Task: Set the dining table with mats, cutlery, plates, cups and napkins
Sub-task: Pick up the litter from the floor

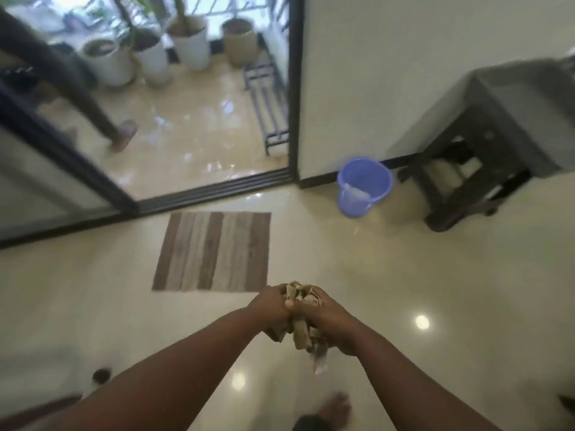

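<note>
Head view shows you standing on the tiled floor (357, 275), away from any dining desk; none is in sight. Your left hand (270, 306) and right hand (331, 321) both keep a closed grip on one crumpled wad of tan paper or cloth (303, 318), perhaps napkins, held between them. No mats, cutlery, plates or cups show, so progress cannot be judged here. A blue bin (364, 186) stands near the wall.

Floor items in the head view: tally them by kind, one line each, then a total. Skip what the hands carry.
White plant pots: 3
Woven basket planter: 1
Blue plastic bucket: 1
Striped brown floor mat: 1
Dark wooden stool: 1
Metal rack: 1
Total: 8
</note>
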